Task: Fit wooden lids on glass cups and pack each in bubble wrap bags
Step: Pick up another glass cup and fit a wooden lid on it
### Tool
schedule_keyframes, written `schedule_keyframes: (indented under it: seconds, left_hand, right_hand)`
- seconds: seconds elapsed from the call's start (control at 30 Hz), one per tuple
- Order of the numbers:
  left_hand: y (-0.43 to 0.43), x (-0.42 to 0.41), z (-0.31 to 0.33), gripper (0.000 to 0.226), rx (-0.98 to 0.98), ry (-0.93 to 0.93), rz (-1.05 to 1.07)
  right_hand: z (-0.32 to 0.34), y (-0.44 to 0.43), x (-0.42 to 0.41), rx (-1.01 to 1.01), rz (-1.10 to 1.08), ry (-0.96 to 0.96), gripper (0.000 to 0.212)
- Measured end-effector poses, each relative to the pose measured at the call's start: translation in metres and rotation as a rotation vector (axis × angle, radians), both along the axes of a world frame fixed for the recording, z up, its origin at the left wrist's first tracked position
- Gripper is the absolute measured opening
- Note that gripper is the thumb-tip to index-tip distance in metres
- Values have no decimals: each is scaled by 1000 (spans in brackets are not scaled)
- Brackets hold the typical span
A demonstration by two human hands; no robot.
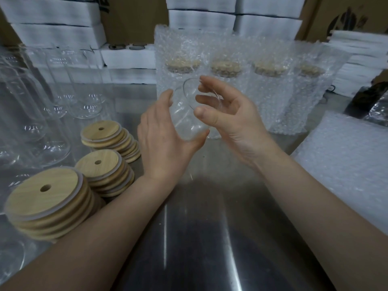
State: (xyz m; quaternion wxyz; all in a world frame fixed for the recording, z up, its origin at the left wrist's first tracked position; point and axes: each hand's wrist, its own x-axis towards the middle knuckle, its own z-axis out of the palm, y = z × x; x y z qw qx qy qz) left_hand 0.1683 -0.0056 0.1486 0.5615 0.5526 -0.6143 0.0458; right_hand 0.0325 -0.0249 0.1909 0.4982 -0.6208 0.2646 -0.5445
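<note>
The clear cylindrical glass cup [189,114] is held above the brushed steel table [210,238], tilted, with its open mouth turned up and toward the right. It carries no lid.

Grip state:
- The left hand [165,143] wraps the lower wall and base, thumb under the body and fingers curled around the far side.
- The right hand [226,114] holds the mouth end, with fingertips on the rim and the thumb against the wall.

Handling judgement: the cup is likely rigid, smooth, slippery and breakable, and light enough for one hand. The wall and base are the safer places to hold. The thin rim is the weakest part and should not strike the steel.

The round wooden lids with straw holes [44,190] stand in three stacks at the left, just beside the left forearm. The nearest stack touches or nearly touches that arm and could topple if the elbow swings out.

Clearances:
- Left: bare glass cups [63,80] crowd the table beyond the lids.
- Rear: packed cups in bubble wrap bags [266,91] stand in a row, close behind the hands.
- Right: a stack of flat bubble wrap bags [346,156] lies near the right forearm.
- Centre: the strip of table between the forearms gives room to set the cup down.
</note>
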Motion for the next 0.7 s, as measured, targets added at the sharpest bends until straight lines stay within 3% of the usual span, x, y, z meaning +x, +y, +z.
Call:
schedule_keyframes:
  seconds: [0.2, 0.4, 0.7]
  left_hand:
    - [0, 0, -4, 90, -20, -162, 30]
    - [-3, -1, -9, 88, -108, -304, 26]
    - [-1, -3, -8, 87, -137, -253, 2]
  right_hand:
    - [-5, 1, 7, 15, -138, -34, 47]
    - [1, 2, 0, 135, -120, -162, 37]
    - [1, -7, -5, 310, -8, -350, 6]
